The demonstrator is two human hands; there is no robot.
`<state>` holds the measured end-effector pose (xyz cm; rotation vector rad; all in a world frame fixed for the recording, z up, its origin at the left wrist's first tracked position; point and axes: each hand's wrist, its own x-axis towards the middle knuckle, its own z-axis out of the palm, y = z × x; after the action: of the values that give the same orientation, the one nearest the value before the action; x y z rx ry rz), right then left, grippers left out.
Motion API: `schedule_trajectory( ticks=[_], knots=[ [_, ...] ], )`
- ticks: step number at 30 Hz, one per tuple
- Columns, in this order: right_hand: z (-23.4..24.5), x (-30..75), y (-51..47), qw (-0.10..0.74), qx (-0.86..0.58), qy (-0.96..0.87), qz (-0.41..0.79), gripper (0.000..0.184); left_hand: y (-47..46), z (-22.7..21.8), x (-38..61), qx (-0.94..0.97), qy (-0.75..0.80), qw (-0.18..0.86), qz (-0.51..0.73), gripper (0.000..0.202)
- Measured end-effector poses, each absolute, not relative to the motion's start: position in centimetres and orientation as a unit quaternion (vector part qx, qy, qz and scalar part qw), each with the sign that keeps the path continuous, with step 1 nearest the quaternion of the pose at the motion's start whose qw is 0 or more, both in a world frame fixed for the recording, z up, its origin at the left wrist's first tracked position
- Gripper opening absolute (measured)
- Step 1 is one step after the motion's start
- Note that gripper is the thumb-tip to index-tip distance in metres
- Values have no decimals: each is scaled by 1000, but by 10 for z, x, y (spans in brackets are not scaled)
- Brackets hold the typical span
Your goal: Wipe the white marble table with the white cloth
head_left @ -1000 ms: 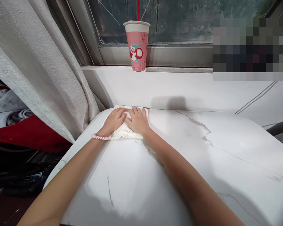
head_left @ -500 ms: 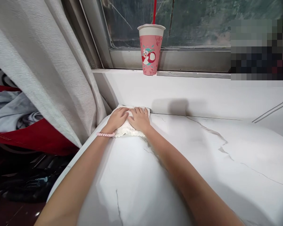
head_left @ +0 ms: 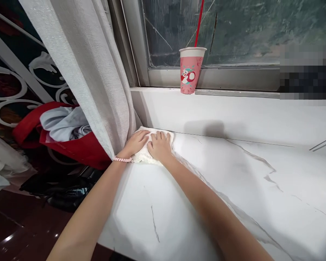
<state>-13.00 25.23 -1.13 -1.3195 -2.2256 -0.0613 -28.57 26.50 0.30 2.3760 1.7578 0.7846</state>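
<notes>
A cream-white cloth [head_left: 145, 156] lies flat on the white marble-patterned tabletop [head_left: 179, 214], in its far left corner by the wall. Both palms press down on it. My left hand [head_left: 136, 142], with a pink twisted band [head_left: 122, 159] at the wrist, covers the cloth's left side, its fingers stretched out. On the right part of the cloth rests my right hand [head_left: 160, 145], flat with fingers slightly spread. The two hands lie side by side with a small gap between them.
A pink paper cup [head_left: 190, 74] with a red straw stands on the window ledge [head_left: 157, 89] behind the table. At left hangs a pale curtain [head_left: 97, 72], close to my left hand. Beyond it is a red bag [head_left: 78, 154] with grey clothes.
The view has turned left, so cup and window appear farther right and more of the red bag shows. My hands, still flat on the cloth, are a little farther apart.
</notes>
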Motion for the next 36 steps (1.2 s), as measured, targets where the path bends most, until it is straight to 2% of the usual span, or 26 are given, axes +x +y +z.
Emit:
schedule_trajectory(
  ticks=[10,17,24,31,36],
  knots=[
    [-8,-118,139,265,-409,-873,6,51,138,-2,-288,790,568,-12,232,44],
    [-5,-106,75,267,-305,-914,31,53,41,-18,-283,744,620,-111,221,43],
    [-3,-78,63,261,-299,-917,30,53,32,-15,-246,743,629,-149,173,45],
    [-11,-15,44,299,-294,-908,15,52,13,-19,-186,785,572,-181,156,51],
    [-10,-11,80,275,-309,-909,45,53,49,-20,-185,790,570,-175,145,48]
  ],
)
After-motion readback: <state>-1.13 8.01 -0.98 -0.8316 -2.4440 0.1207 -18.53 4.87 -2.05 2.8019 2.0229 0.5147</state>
